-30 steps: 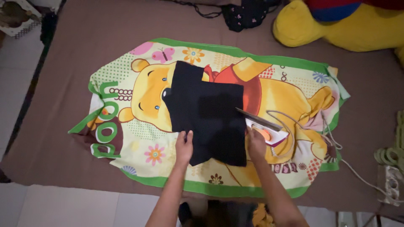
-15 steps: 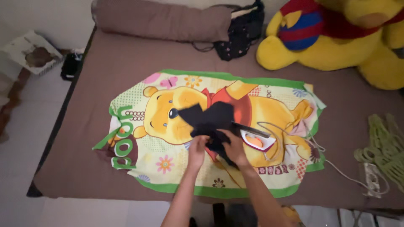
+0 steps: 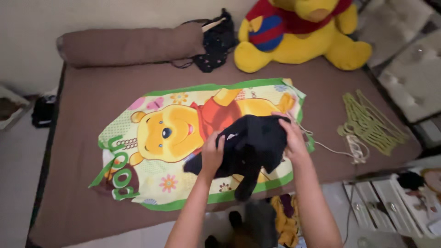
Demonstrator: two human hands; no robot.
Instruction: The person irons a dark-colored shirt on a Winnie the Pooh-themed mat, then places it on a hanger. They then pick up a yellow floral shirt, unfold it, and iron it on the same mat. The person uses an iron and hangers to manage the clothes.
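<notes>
1. From where I sat watching the head view, both hands were closed on the black garment (image 3: 252, 147). It was bunched up and lifted just above the near right part of the cartoon bear towel (image 3: 151, 138) spread on the bed (image 3: 92, 92).
2. Left hand (image 3: 212, 155) had its fingers curled into the garment's left edge; right hand (image 3: 293, 138) pinched the upper right corner. Neither was open at all.
3. Handling-wise I'd call it light and totally floppy. The cloth sagged between the two grips and a loose end dangled toward the near edge of the towel.
4. Soft fabric like that shouldn't slip much or break, but it won't keep any shape either, so my guess was the best hold is at two corners or along a seam, spread well apart.
5. Around it: a big yellow plush bear (image 3: 298, 32) at the far side, a brown bolster (image 3: 128, 43) far left, green hangers (image 3: 367, 124) off to the right.
</notes>
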